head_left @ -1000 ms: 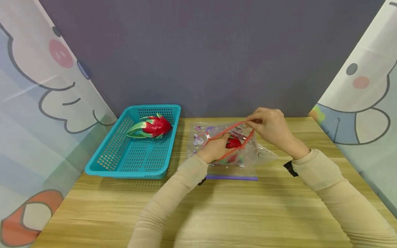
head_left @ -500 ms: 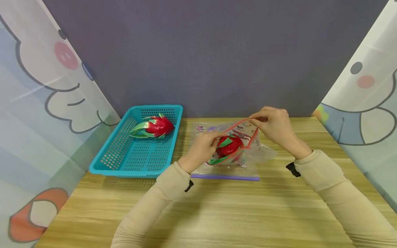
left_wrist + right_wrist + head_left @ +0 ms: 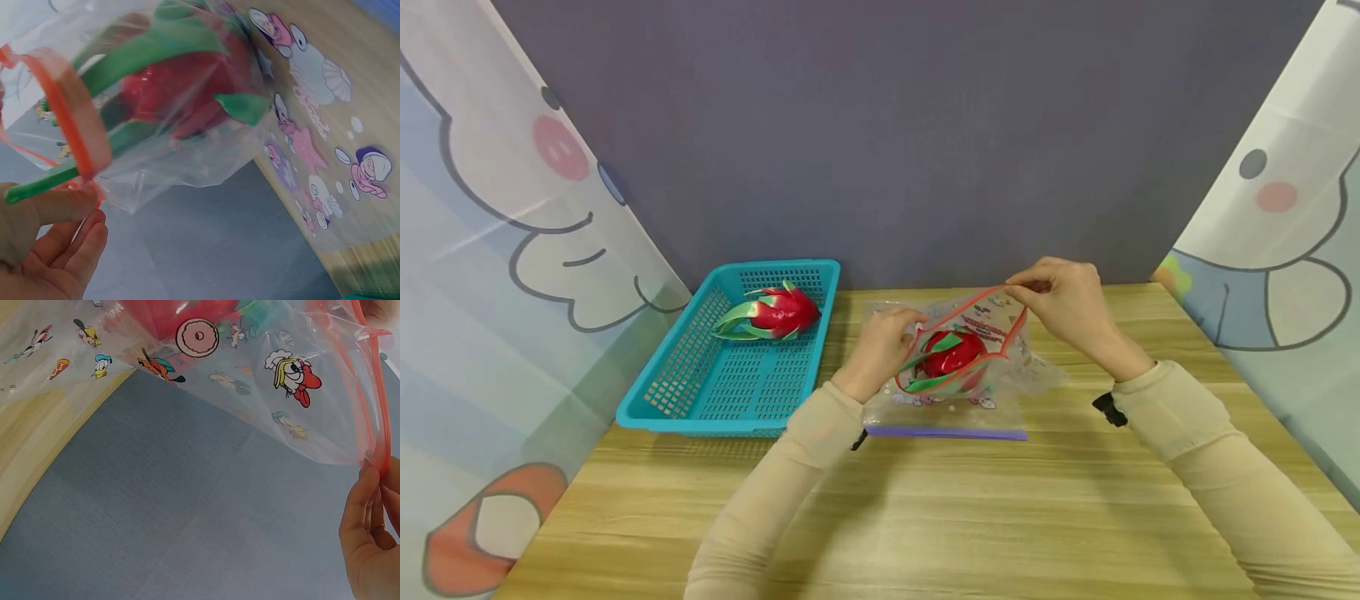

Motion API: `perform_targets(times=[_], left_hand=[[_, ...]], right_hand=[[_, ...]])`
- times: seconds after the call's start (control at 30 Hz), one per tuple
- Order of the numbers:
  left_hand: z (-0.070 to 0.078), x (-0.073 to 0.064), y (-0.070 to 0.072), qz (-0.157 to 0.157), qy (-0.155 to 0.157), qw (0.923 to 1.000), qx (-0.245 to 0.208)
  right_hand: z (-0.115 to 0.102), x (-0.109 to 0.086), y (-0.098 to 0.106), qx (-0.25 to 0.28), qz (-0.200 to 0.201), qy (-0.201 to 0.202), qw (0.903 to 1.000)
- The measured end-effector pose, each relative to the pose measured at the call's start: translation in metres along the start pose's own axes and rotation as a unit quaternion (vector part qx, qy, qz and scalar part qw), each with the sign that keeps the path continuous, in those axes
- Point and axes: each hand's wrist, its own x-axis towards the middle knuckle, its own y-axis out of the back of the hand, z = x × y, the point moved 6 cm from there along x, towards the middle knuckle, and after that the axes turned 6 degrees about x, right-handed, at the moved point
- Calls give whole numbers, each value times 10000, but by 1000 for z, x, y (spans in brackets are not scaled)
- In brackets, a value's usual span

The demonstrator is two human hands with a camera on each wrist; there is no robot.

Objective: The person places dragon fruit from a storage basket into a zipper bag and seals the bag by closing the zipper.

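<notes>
A clear zip bag (image 3: 992, 333) with an orange-red zip edge and cartoon prints gapes between my hands. Inside it lies a red dragon fruit (image 3: 953, 357) with green leaf tips, one of which pokes out past the zip in the left wrist view. My left hand (image 3: 880, 346) pinches the near-left corner of the bag's mouth; thumb and fingertips (image 3: 94, 219) meet at the orange strip. At the opposite corner, my right hand (image 3: 1063, 304) pinches the zip edge between thumb and fingers, holding it raised. The right wrist view shows that grip on the orange strip (image 3: 380, 412).
A second dragon fruit (image 3: 782, 313) lies in a turquoise perforated basket (image 3: 816, 367) on the left. Under the held bag is another clear printed bag with a purple zip (image 3: 947, 433), flat on the wooden table (image 3: 970, 517). A grey panel (image 3: 880, 150) stands behind.
My left hand has come out of the bag's mouth, leaving the dragon fruit inside, and moved left to the bag's near-left edge. My right hand keeps its pinch on the other corner.
</notes>
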Motion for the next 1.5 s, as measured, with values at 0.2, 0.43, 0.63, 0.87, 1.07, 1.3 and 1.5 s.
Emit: perform_targets(times=[0.2, 0.43, 0.63, 0.87, 1.07, 1.3, 1.5], left_hand=[[2, 6, -4, -108, -262, 9995, 106], [5, 6, -3, -48, -423, 9988, -221], [3, 4, 4, 50, -358, 9988, -317], [3, 4, 16, 358, -221, 9977, -531], [-2, 9, 21, 528, 43, 9960, -716], [-9, 17, 24, 277, 431, 9951, -848], [-15, 17, 27, 108, 682, 9937, -881]], right_hand=[[-1, 0, 3, -28, 79, 50, 10000], [5, -3, 7, 29, 98, -163, 9998], [14, -5, 8, 82, 107, -440, 9989], [25, -8, 10, 269, 284, -558, 9977], [27, -18, 15, 582, 273, -765, 9950], [47, -53, 20, 1086, -113, -1698, 9794], [50, -69, 1, 1378, -739, -1488, 9764]])
